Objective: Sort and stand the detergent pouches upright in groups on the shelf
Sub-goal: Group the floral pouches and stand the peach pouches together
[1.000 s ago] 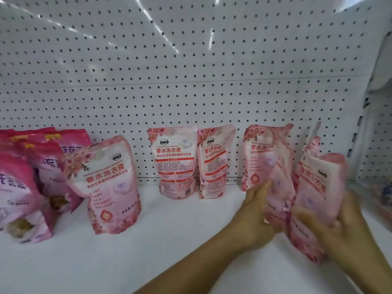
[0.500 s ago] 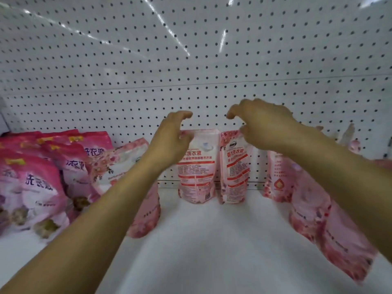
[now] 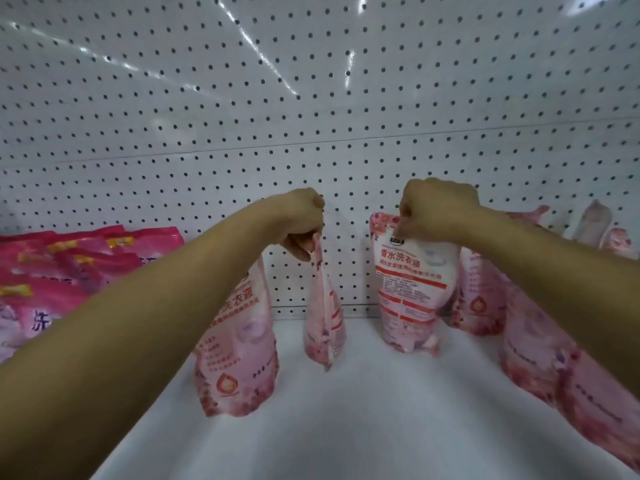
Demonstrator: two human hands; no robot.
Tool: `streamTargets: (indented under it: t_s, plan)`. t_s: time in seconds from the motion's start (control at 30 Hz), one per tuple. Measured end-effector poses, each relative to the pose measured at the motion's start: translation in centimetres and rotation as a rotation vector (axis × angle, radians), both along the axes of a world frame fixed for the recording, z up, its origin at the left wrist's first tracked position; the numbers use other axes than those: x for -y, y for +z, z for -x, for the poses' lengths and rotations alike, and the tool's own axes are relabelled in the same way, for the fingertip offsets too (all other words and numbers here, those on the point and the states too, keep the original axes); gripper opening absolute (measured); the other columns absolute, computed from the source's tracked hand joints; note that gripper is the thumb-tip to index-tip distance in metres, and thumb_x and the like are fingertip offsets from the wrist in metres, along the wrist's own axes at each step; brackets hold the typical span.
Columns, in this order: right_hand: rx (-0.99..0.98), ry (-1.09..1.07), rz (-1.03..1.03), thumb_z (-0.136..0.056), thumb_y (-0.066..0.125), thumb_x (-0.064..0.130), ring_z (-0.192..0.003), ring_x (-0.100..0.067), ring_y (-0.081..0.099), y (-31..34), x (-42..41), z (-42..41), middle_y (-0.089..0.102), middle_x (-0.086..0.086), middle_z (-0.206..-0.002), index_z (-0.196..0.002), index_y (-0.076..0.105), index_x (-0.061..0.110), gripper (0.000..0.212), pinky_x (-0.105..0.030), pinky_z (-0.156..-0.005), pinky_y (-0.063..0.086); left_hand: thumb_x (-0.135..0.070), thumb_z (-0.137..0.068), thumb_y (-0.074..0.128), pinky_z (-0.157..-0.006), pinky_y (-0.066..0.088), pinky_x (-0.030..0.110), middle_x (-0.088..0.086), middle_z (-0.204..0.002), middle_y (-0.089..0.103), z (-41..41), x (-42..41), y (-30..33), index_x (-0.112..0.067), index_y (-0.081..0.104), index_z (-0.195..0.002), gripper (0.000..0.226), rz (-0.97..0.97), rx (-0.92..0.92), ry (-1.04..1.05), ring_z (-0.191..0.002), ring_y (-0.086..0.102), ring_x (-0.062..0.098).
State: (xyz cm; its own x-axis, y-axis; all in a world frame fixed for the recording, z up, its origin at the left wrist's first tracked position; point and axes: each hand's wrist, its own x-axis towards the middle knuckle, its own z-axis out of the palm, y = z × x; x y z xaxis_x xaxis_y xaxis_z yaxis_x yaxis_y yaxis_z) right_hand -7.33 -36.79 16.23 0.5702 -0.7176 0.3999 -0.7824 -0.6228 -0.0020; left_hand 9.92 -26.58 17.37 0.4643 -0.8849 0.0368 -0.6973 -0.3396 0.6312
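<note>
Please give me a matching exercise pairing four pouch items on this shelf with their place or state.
1. edge-on pouch
2. label-facing pouch
3. dark pink pouches
4. leaning pouch

a. far left of the shelf
b. pinched by the right hand
c. partly behind the left forearm
d. pinched by the left hand

Pairs: 1-d, 2-b, 3-a, 4-c

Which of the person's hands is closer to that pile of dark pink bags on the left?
Left. The left hand grips a pale pouch not far right of the dark pink bags; the right hand holds another pouch farther right.
</note>
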Motion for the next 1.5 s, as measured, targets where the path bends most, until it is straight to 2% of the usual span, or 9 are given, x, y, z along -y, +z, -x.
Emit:
streamTargets:
  t_s: [0.07,0.23,0.43,0.67,0.9,1.03,1.17,1.27,1.5]
  plan:
    - [0.023,-0.024,-0.065,-0.077,0.074,0.034,-0.061,-0.017,0.06,0.1,-0.1,-0.1,0.063,0.002,-0.065,-0.078,0.063,0.015,0.022,-0.024,-0.056,0.038,-0.001,-0.099,0.044,-0.065,0.063,0.036,0.015,-0.065,0.071,0.1,0.0,0.7,0.0,0.055,-0.129,0.032,-0.067,-0.119,-0.059,-0.053,0.07,0.021]
    - [0.072,0.043,-0.235,-0.081,0.07,0.026,-0.052,-0.016,0.06,0.1,0.8,0.6,0.064,0.0,-0.06,-0.07,0.064,0.01,0.02,-0.024,-0.05,0.043,-0.007,-0.096,0.055,-0.085,0.059,0.031,0.004,-0.097,0.078,-0.9,0.4,0.7,-0.009,0.07,-0.111,0.022,-0.202,0.113,-0.294,-0.096,0.073,0.018]
    - [0.096,0.187,-0.311,-0.083,0.069,0.022,-0.052,-0.016,0.06,0.2,1.2,1.3,0.067,-0.001,-0.062,-0.062,0.067,0.016,0.022,-0.026,-0.05,0.046,-0.041,-0.089,0.068,-0.059,0.037,0.027,-0.007,-0.062,0.054,-1.5,1.4,0.0,-0.025,0.054,-0.065,0.032,-0.162,0.793,-0.205,-0.061,0.052,0.015]
    - [0.111,0.186,-0.295,-0.082,0.072,0.029,-0.06,-0.016,0.067,0.1,1.3,1.4,0.072,0.002,-0.067,-0.067,0.072,0.019,0.018,-0.032,-0.059,0.055,-0.033,-0.087,0.072,-0.064,0.046,0.032,0.001,-0.064,0.052,-2.8,2.7,-0.7,-0.014,0.048,-0.065,0.038,-0.086,0.79,-0.01,-0.062,0.054,0.021]
    - [0.092,0.147,-0.239,-0.083,0.07,0.03,-0.05,-0.009,0.046,0.1,1.5,0.8,0.051,0.01,-0.047,-0.053,0.057,0.023,0.034,-0.026,-0.058,0.037,-0.031,-0.088,0.072,-0.074,0.051,0.036,0.004,-0.071,0.052,-3.4,3.7,-1.7,-0.009,0.058,-0.083,0.026,-0.034,0.783,0.03,-0.075,0.055,0.026]
    - [0.156,0.099,-0.204,-0.086,0.063,0.017,-0.06,-0.018,0.06,0.4,2.0,0.1,0.066,-0.002,-0.074,-0.082,0.069,0.01,0.011,-0.033,-0.055,0.047,-0.035,-0.092,0.065,-0.076,0.051,0.037,0.001,-0.07,0.046,-3.4,3.7,-1.9,-0.012,0.057,-0.087,0.025,-0.025,0.806,0.05,-0.077,0.054,0.025]
    - [0.434,0.099,-0.491,-0.091,0.05,0.0,-0.054,-0.024,0.059,0.9,1.9,-1.0,0.058,-0.012,-0.096,-0.118,0.06,0.019,0.034,-0.029,-0.042,0.048,-0.035,-0.095,0.06,-0.07,0.048,0.034,0.001,-0.069,0.05,-3.6,3.6,-1.9,-0.009,0.059,-0.088,0.027,-0.009,0.797,0.066,-0.073,0.055,0.024]
    - [0.658,0.076,-0.769,-0.092,0.047,-0.011,-0.048,-0.025,0.064,0.4,1.6,-1.6,0.057,-0.012,-0.082,-0.123,0.06,0.015,0.043,-0.032,-0.041,0.056,-0.032,-0.094,0.059,-0.069,0.049,0.033,0.004,-0.09,0.065,-3.7,3.1,-2.0,-0.011,0.064,-0.108,0.025,-0.004,0.693,0.029,-0.082,0.063,0.024]
    - [0.889,0.037,-0.987,-0.094,0.049,-0.005,-0.063,-0.032,0.071,-0.6,0.8,-3.1,0.069,-0.028,-0.081,-0.105,0.061,-0.015,0.019,-0.035,-0.049,0.06,-0.035,-0.095,0.059,-0.093,0.05,0.043,0.003,-0.12,0.062,-3.1,1.2,-2.5,-0.017,0.043,-0.141,0.053,-0.019,0.585,-0.058,-0.104,0.06,0.023]
